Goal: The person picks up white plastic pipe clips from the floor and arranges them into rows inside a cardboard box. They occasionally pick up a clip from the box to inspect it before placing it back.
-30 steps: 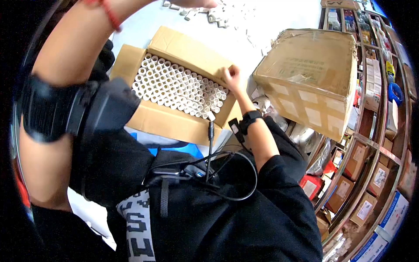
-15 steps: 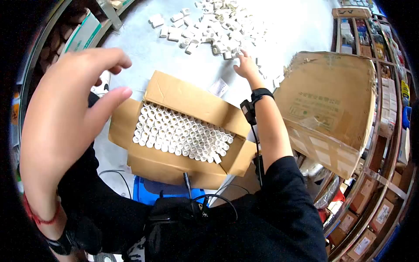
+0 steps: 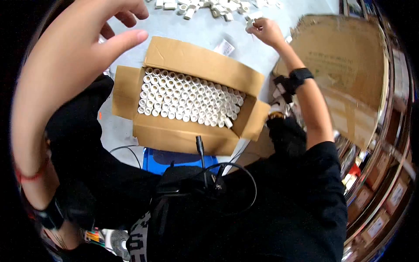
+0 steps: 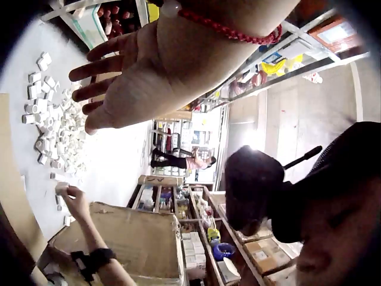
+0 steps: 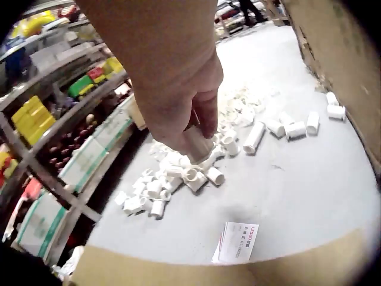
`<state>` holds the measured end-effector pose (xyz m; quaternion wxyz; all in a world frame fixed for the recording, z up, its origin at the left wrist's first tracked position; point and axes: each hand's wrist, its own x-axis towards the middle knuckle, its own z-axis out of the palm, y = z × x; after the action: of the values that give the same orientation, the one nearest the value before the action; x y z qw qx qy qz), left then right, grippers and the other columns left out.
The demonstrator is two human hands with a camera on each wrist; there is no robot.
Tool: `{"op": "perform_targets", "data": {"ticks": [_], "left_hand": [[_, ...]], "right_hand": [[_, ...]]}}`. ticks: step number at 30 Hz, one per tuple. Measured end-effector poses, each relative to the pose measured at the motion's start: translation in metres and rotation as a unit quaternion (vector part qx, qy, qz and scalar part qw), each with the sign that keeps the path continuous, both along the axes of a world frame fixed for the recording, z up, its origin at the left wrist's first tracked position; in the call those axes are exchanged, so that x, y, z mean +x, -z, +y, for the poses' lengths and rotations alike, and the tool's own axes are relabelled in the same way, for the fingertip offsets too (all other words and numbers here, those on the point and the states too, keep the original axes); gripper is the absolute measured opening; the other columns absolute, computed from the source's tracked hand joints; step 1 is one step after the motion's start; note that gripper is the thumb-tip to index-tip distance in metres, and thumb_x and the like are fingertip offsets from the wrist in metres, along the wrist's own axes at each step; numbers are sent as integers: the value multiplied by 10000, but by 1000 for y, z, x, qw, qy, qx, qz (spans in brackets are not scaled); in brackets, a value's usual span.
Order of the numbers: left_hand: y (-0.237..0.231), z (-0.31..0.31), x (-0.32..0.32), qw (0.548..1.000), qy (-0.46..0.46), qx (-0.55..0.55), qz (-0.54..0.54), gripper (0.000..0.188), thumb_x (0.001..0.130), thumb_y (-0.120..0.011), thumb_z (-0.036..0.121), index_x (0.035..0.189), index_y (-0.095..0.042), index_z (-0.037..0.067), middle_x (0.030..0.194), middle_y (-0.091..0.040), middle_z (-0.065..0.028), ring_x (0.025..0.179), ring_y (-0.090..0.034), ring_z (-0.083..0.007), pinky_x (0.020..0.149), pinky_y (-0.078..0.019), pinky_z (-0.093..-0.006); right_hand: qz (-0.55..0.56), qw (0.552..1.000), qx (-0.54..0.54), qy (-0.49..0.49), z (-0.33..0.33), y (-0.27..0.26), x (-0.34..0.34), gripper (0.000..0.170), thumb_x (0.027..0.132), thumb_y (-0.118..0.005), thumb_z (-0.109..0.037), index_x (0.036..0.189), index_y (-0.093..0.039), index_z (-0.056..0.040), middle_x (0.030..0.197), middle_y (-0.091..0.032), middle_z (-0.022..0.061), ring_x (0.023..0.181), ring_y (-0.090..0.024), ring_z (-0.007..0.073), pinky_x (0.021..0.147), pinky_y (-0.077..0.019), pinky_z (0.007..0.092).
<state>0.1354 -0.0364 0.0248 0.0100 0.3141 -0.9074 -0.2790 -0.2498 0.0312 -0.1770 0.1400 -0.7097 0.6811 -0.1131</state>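
My right hand pinches a short white pipe fitting between thumb and fingers. It is held over the near edge of a loose pile of white fittings on the pale floor. On the left, my left hand is raised in the air with nothing in it, its fingers spread and relaxed. Between the arms stands an open cardboard box, packed with rows of upright white fittings. One fitting leans at the box's near right corner.
A large worn carton stands to the right of the open box. A printed label lies on the floor behind the box. Shelves with boxes line the right side. A blue plastic object sits under the box's near side.
My right hand has gone from the box's far right corner to the pile and now holds a fitting, slightly back and to the right. The left hand has swung into view at the left.
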Motion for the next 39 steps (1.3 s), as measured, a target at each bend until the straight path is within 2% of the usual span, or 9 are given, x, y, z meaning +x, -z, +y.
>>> {"op": "perform_targets", "data": {"ticks": [4, 6, 10, 13, 18, 25, 28, 33, 39], "left_hand": [[5, 27, -34, 996, 76, -19, -44, 260, 780, -556, 131, 1012, -529, 17, 965, -570, -87, 830, -547, -168, 695, -441, -267], [17, 49, -51, 989, 140, 6, -54, 267, 766, -568, 169, 990, -551, 24, 935, -588, -120, 823, -569, -210, 682, -456, -301], [59, 114, -105, 941, 289, -2, -176, 273, 740, -574, 223, 937, -577, 35, 911, -591, -142, 861, -554, -291, 735, -450, -366], [126, 163, -140, 890, 437, 27, -126, 230, 745, -557, 194, 936, -579, 68, 925, -581, -117, 870, -550, -282, 745, -451, -368], [224, 230, -172, 779, 622, -17, -70, 243, 739, -490, 110, 964, -581, 131, 1057, -524, -27, 956, -515, -227, 753, -461, -355], [258, 251, -175, 747, 648, -118, -87, 270, 776, -438, 166, 1014, -558, 122, 1063, -502, 45, 916, -482, -183, 709, -443, -351], [255, 254, -176, 677, 702, -183, -125, 260, 771, -441, 166, 1004, -549, 128, 1018, -516, 40, 908, -483, -189, 696, -431, -353], [267, 253, -164, 751, 628, -202, -33, 174, 759, -448, 159, 853, -587, 113, 944, -530, -25, 902, -490, -174, 701, -400, -336], [262, 259, -157, 735, 615, -267, -105, 199, 761, -445, 168, 885, -593, 121, 931, -541, -13, 936, -467, -179, 740, -360, -356]], "right_hand": [[-82, 995, 47, 9, 72, -109, 19, 230, 675, -624, -264, 742, -652, -46, 687, -618, 118, 583, -580, 198, 573, -469, 280], [-158, 971, 92, 151, 107, -185, 55, 165, 745, -600, -120, 748, -615, 44, 570, -557, 37, 519, -473, 56, 478, -406, 222], [-168, 972, 9, 165, 161, -227, 54, 189, 717, -605, -146, 689, -614, 41, 513, -542, 60, 482, -466, 79, 478, -404, 251], [-110, 979, -35, 169, 181, -229, 44, 224, 682, -599, -219, 681, -637, 2, 514, -550, 109, 478, -511, 142, 519, -435, 283], [-199, 954, -38, 223, 199, -223, 16, 201, 620, -598, -235, 642, -659, -44, 528, -568, 111, 502, -536, 182, 538, -442, 298], [-237, 933, -43, 267, 221, -222, -14, 222, 554, -591, -203, 605, -625, 10, 585, -584, 154, 567, -566, 229, 552, -455, 322], [-177, 933, -82, 303, 214, -214, -20, 238, 561, -558, -178, 624, -611, 45, 623, -581, 206, 583, -571, 277, 567, -465, 343], [-192, 934, -61, 294, 227, -209, -28, 231, 559, -571, -178, 630, -619, 36, 647, -592, 204, 587, -572, 279, 566, -469, 341], [-223, 909, -32, 352, 225, -215, -14, 187, 553, -591, -155, 622, -629, 15, 611, -591, 165, 570, -568, 251, 545, -467, 330]]}}
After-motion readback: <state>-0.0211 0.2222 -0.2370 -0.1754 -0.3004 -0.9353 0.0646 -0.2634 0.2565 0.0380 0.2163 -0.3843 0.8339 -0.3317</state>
